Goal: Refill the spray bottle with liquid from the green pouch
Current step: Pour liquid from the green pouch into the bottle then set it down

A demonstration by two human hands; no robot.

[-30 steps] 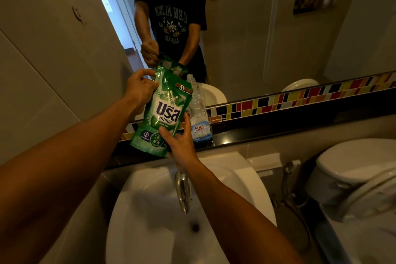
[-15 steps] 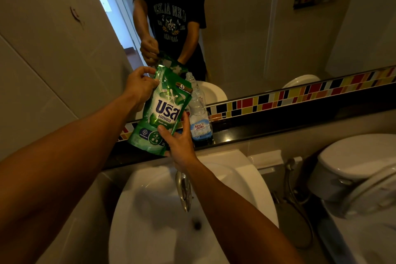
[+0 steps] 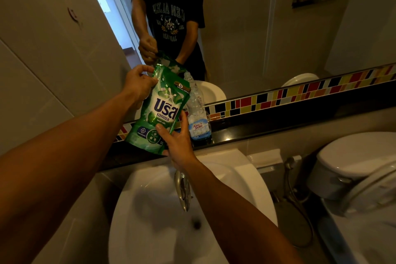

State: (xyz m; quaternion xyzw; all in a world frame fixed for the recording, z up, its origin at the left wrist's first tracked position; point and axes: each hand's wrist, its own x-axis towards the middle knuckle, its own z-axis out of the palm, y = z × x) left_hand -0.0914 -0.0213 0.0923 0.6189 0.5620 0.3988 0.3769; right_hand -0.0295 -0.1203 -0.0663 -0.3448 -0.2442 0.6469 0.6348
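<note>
Not much has changed in the last sec: green pouch sits in about the same spot, left of centre frame, same lean w/ its top toward upper left and bottom toward the sink. Frame itself has drifted a touch lower, so the mirror strip and tiles sit slightly higher up in view; my hands haven't really shifted on the pouch.

Left hand grip is pinched on the pouch's upper left corner, thumb and fingers closed on the top edge. Right hand cups the lower right corner from below, thumb on the front, fingers behind, so both grips are grasping the pouch, neither released.

Spray bottle stands just behind and right of the pouch on the dark ledge under the mirror, clear plastic, blue-white label low down, partly hidden by the pouch. Its neck looks bare, no spray head on as far as I can tell. Can't tell how much liquid is in it.

What that means: no pour yet. Pouch top looks unopened or at least not tipped at the bottle; I judge I'm at the tear/open step w/ the left pinch. Next move would need the spout brought over the bottle neck, right above the basin, which catches drips
</note>
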